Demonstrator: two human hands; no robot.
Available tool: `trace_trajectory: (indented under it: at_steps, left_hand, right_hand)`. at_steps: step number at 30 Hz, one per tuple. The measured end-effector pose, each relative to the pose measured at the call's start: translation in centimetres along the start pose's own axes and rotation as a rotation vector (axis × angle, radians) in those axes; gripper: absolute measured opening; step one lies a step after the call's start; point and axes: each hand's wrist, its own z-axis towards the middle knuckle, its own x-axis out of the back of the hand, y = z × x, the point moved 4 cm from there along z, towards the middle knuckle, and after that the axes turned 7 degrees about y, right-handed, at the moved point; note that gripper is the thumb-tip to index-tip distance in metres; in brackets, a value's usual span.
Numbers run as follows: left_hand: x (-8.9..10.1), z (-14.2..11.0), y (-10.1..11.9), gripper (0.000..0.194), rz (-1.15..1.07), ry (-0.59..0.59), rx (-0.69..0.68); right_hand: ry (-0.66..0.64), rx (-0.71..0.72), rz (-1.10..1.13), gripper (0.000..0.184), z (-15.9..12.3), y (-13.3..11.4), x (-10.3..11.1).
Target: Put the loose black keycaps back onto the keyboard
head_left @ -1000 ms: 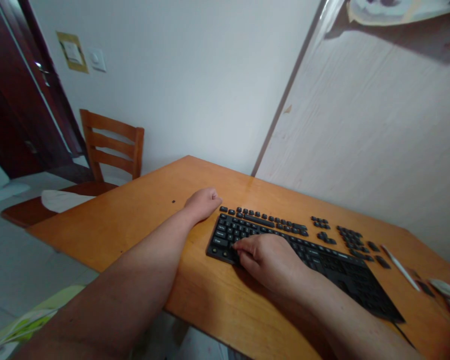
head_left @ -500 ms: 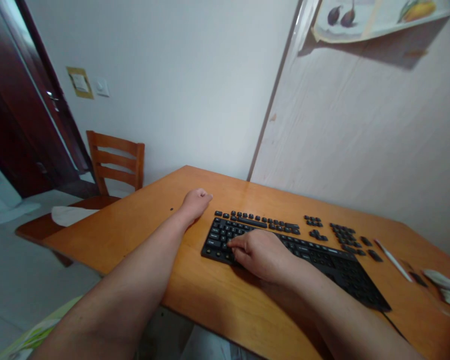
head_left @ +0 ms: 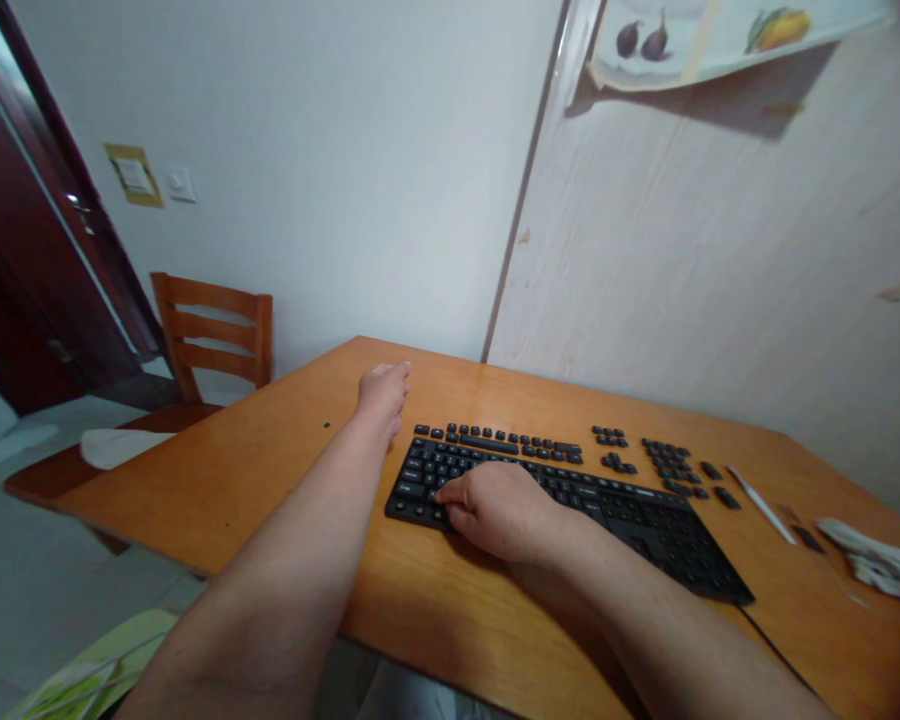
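Note:
A black keyboard (head_left: 645,520) lies on the wooden table, with bare sockets along the near edge at its left end. My right hand (head_left: 502,510) rests over its left part, index finger and thumb drawn together at a small black keycap in the lower rows. The fingers partly cover that keycap. Beyond the keyboard's left end, my left hand (head_left: 382,395) hovers close to the tabletop with its fingers loosely apart and nothing visible in them. Loose keycaps (head_left: 487,443), among them a long space bar, stand in rows behind the keyboard.
More loose keycaps (head_left: 667,460) are grouped toward the right, near a white pen-like stick (head_left: 765,508) and a crumpled cloth (head_left: 870,560). One tiny dark piece (head_left: 327,425) sits left on the table (head_left: 285,480). A wooden chair (head_left: 214,330) stands at the left.
My left hand has loosened from a closed shape and moved slightly away from me. The right hand stays at the same keyboard spot. The whole view has shifted a little.

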Motion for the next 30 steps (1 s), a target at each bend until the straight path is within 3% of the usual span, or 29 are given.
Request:
trace_trajectory:
  at_steps: [9,20,30]
  left_hand:
    - [-1.2,-0.1,-3.6,0.023,0.058,-0.095,-0.047]
    - [-2.3,-0.8,-3.9,0.026,0.213,-0.32,-0.126]
    - [-2.5,-0.1,-4.3,0.028,0.254,-0.29,-0.216]
  right_hand:
    - [-0.021,0.004,0.022,0.04,0.1,0.3,0.0]
    - [-0.032,0.022,0.051,0.039,-0.2,-0.2,0.3]
    - [0.002,-0.034,0.078,0.03,-0.3,0.9,1.8]
